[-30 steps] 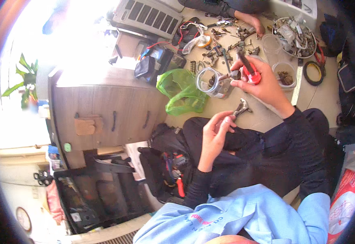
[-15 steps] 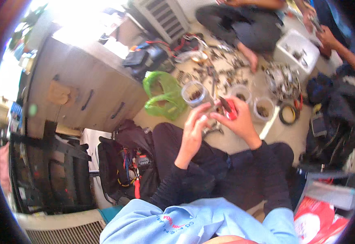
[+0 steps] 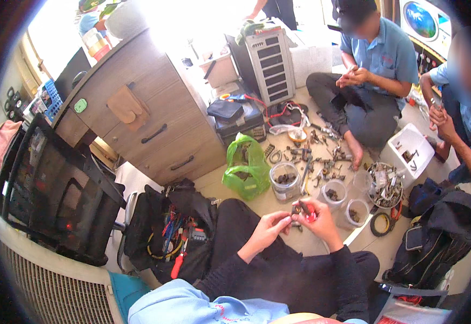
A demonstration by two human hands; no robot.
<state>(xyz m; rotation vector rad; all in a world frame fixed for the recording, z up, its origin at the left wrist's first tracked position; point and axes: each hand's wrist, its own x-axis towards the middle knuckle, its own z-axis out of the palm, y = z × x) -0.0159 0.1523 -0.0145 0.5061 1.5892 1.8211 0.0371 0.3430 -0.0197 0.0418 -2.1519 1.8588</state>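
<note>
My right hand point(image 3: 316, 227) grips a red tool point(image 3: 310, 214) with a dark end, along with a small dark metal piece point(image 3: 298, 209). My left hand point(image 3: 273, 229) is closed up beside it, fingertips pinched at the same metal piece, whose details are too small to make out. Just beyond them stand clear plastic tubs point(image 3: 285, 189) of dark small parts, a green plastic bag point(image 3: 245, 178) and scattered metal parts point(image 3: 322, 156) on the tiled floor.
Two co-workers point(image 3: 381, 54) point(image 3: 451, 108) sit ahead and right, beside a white box point(image 3: 405, 135) and bowl of parts point(image 3: 386, 186). A wooden cabinet point(image 3: 127, 135), chair point(image 3: 57, 200) and open tool bag point(image 3: 157, 232) are left; a backpack point(image 3: 435, 232) lies right.
The view has tilted up, showing both co-workers fully. My left hand has come up to my right hand; the two now work close together on the held piece.
</note>
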